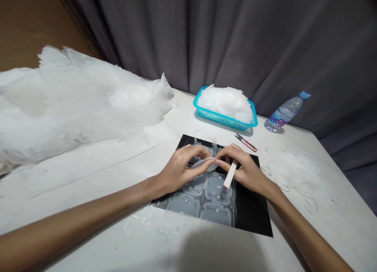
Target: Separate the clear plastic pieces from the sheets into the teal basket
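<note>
Over a black mat [253, 209], my left hand [179, 164] pinches a thin translucent piece [203, 162] between thumb and fingers. My right hand [247, 168] meets it fingertip to fingertip at the piece's right edge. A flat whitish stick-like handle [230, 175] with a reddish end is also tucked in my right hand, pointing down toward me; its other end is hidden by the fingers. Beneath both hands lies a clear moulded sheet [218, 187] with several rounded rectangular shapes, its far end showing ragged flaps. Whether the pinched piece is joined to this sheet, I cannot tell.
Thread snips [246, 142] lie beyond my right hand. Behind stands a blue basket [220, 119] heaped with white translucent pieces, with a water bottle [285, 113] to its right. A large white translucent pile [82, 103] covers the left; scraps [303, 177] lie at right. A grey curtain [224, 40] hangs behind.
</note>
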Action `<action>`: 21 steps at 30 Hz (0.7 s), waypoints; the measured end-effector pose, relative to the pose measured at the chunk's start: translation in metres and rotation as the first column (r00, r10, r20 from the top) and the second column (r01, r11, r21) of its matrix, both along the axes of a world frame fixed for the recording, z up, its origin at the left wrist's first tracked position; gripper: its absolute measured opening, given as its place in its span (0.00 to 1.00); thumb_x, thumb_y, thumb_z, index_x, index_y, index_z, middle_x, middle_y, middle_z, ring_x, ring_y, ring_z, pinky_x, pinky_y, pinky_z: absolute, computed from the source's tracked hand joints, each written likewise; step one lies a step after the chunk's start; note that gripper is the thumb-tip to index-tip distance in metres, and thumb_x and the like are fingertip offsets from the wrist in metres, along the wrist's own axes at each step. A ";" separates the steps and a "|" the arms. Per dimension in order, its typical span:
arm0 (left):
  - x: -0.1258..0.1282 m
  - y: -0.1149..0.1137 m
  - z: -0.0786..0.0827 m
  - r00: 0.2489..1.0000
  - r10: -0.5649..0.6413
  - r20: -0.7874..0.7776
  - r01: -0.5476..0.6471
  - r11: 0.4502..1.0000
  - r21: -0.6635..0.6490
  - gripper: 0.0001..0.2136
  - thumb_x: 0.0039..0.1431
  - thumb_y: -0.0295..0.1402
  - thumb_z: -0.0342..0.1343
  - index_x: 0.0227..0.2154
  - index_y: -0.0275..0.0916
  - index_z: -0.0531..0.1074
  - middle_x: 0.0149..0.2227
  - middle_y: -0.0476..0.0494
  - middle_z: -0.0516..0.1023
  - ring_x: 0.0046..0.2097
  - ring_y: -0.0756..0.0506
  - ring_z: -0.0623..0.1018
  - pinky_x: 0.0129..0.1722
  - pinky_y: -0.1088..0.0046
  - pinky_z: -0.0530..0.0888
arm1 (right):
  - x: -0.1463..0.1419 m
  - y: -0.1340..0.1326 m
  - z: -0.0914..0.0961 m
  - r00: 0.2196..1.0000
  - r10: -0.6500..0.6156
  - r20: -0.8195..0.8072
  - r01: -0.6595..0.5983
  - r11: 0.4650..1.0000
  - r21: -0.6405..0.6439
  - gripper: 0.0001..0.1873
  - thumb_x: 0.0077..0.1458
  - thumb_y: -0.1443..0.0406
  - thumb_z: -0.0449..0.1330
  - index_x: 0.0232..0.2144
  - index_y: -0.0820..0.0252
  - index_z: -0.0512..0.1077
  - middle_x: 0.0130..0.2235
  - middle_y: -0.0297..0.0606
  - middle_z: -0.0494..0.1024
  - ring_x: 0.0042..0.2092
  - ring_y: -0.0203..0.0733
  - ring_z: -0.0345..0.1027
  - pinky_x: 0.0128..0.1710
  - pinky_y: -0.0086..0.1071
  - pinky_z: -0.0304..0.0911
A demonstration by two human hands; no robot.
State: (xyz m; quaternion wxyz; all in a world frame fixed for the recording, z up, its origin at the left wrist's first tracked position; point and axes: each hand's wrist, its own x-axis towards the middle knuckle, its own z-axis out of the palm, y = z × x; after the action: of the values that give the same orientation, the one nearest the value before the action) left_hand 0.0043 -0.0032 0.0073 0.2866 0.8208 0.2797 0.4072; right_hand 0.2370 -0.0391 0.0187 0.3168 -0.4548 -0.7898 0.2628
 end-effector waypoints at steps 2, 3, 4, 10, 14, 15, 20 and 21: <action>-0.001 0.000 -0.001 1.000 0.009 0.010 -0.009 1.000 0.014 0.05 0.68 0.35 0.61 0.37 0.40 0.75 0.35 0.48 0.81 0.37 0.47 0.79 0.40 0.69 0.75 | 0.001 0.001 -0.001 1.000 0.002 0.002 -0.002 1.000 -0.008 0.04 0.69 0.61 0.62 0.42 0.53 0.76 0.40 0.36 0.78 0.39 0.42 0.66 0.43 0.38 0.63; -0.001 0.001 -0.002 1.000 0.014 0.012 -0.014 1.000 0.009 0.05 0.68 0.34 0.61 0.37 0.40 0.74 0.35 0.48 0.80 0.37 0.48 0.78 0.40 0.69 0.74 | 0.002 0.001 0.000 1.000 0.009 0.007 -0.009 1.000 -0.016 0.03 0.68 0.62 0.62 0.41 0.53 0.76 0.40 0.36 0.78 0.40 0.42 0.66 0.43 0.38 0.63; -0.001 0.001 -0.002 1.000 0.017 0.008 -0.017 1.000 -0.007 0.04 0.67 0.33 0.61 0.37 0.40 0.74 0.35 0.49 0.80 0.37 0.48 0.78 0.39 0.70 0.74 | 0.003 0.001 0.000 1.000 0.016 0.011 -0.016 1.000 -0.025 0.02 0.68 0.62 0.63 0.41 0.53 0.76 0.40 0.36 0.79 0.40 0.42 0.66 0.44 0.38 0.63; 0.000 0.002 -0.002 0.999 -0.038 -0.017 0.035 0.992 -0.120 0.05 0.66 0.32 0.59 0.42 0.40 0.69 0.37 0.50 0.77 0.38 0.49 0.77 0.39 0.72 0.74 | 0.005 0.000 0.009 1.000 0.001 0.010 -0.002 1.000 0.028 0.02 0.68 0.64 0.63 0.39 0.54 0.76 0.37 0.36 0.78 0.39 0.42 0.66 0.42 0.36 0.62; 0.001 0.000 0.000 0.997 -0.069 -0.015 0.068 0.995 -0.073 0.05 0.68 0.33 0.60 0.42 0.39 0.72 0.36 0.50 0.78 0.38 0.49 0.77 0.41 0.72 0.73 | 0.002 -0.002 0.013 1.000 0.002 0.013 -0.003 0.995 0.097 0.02 0.68 0.64 0.62 0.40 0.55 0.75 0.36 0.36 0.76 0.38 0.42 0.66 0.42 0.37 0.61; 0.001 0.000 0.001 0.998 -0.067 -0.016 0.066 0.997 -0.038 0.04 0.68 0.33 0.61 0.41 0.39 0.73 0.36 0.50 0.78 0.37 0.49 0.77 0.41 0.72 0.72 | 0.001 -0.002 0.013 1.000 -0.002 0.014 0.000 0.994 0.109 0.02 0.68 0.64 0.62 0.40 0.55 0.75 0.36 0.36 0.75 0.38 0.42 0.65 0.42 0.37 0.61; 0.000 0.002 -0.004 0.998 -0.064 0.012 0.061 0.986 0.157 0.02 0.68 0.28 0.62 0.42 0.39 0.76 0.36 0.50 0.81 0.37 0.49 0.77 0.41 0.70 0.70 | 0.000 -0.002 0.009 0.999 -0.014 0.045 0.010 0.997 0.077 0.03 0.69 0.63 0.61 0.41 0.55 0.74 0.35 0.36 0.73 0.38 0.42 0.66 0.41 0.37 0.62; 0.000 0.003 -0.005 0.997 -0.074 0.020 0.070 0.982 0.177 0.04 0.68 0.27 0.62 0.43 0.39 0.76 0.37 0.49 0.81 0.38 0.49 0.77 0.42 0.70 0.70 | 0.000 -0.002 0.007 0.998 -0.009 0.055 0.005 0.998 0.066 0.03 0.69 0.63 0.60 0.41 0.55 0.74 0.36 0.36 0.74 0.39 0.43 0.66 0.41 0.37 0.62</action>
State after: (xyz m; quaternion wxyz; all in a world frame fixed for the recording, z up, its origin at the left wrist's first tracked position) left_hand 0.0044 -0.0005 0.0019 0.2310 0.8472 0.2090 0.4304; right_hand 0.2373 -0.0410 0.0258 0.3103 -0.4541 -0.8049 0.2229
